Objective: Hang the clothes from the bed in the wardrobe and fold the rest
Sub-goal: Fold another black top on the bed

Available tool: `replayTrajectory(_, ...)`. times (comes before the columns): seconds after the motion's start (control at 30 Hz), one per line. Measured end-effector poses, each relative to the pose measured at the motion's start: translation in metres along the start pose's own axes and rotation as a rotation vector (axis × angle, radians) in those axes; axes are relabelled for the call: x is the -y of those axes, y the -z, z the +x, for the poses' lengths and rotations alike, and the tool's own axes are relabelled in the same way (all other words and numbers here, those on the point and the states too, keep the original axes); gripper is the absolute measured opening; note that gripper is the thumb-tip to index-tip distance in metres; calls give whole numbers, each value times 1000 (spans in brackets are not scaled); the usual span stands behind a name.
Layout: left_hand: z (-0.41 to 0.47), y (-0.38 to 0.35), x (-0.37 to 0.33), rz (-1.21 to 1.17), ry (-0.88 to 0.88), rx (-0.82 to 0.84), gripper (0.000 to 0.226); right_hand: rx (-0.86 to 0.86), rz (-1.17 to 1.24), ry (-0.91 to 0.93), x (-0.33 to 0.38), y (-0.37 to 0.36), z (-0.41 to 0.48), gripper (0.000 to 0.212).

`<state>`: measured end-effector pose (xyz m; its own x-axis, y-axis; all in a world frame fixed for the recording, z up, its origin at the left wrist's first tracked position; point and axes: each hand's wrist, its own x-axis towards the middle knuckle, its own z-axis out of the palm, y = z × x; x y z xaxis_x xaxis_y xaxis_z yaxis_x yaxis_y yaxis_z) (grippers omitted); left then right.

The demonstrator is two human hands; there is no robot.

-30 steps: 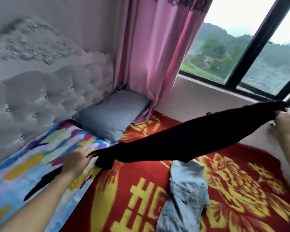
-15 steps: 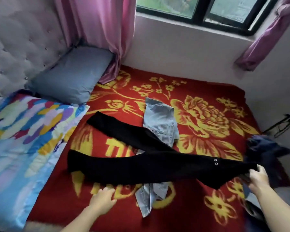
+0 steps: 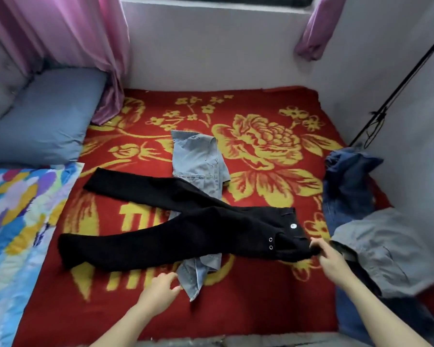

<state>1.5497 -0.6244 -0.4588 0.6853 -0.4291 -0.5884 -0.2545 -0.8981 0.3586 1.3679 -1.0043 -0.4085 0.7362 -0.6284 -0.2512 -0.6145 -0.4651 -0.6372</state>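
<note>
Left edge of the bed: a multicoloured quilt [image 3: 15,221], with a blue-grey pillow [image 3: 43,116] at the far left corner under the pink curtain [image 3: 73,33]. On the red flowered blanket [image 3: 261,108], mid-bed, the black trousers [image 3: 186,229] lie flat. Their 2 legs splay leftward in a V, the waist points right, and 1 pale button and 2 metal eyelets show. They cross over a light denim garment [image 3: 198,159]. The left hand [image 3: 158,294] is by the near edge with its fingers loosely bent, gripping nothing, its tips just beside the denim's lower end. The right hand [image 3: 328,259] pinches the trousers' waistband. Along the right edge, dark blue jeans [image 3: 348,181] and a grey garment [image 3: 386,246] lie heaped.
</note>
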Motion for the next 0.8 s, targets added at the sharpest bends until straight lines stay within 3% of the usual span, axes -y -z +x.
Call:
replayTrajectory(0.1,2,-21,-18,33,-48,59,43,336,-710,-35,-54,-26,-33,50)
replayTrajectory(0.17,0,-33,-23,48,-55,100,43,495,-902,-162,-74,-38,-50,50)
replayTrajectory(0.3,3,-51,-23,74,-47,163,41,551,-839,-237,-72,-54,-56,44)
replayTrajectory(0.43,15,-59,-16,94,11,183,45,494,-705,-223,-57,-76,-28,35)
replayTrajectory(0.63,55,-61,6,-30,211,129,50,338,-180,-511,-54,-137,17,48)
replayTrajectory(0.73,68,-63,15,-59,257,72,51,306,-289,-556,-58,-172,6,68)
replayTrajectory(0.8,72,-68,17,-94,258,49,52,293,-538,-286,-51,-187,-11,76)
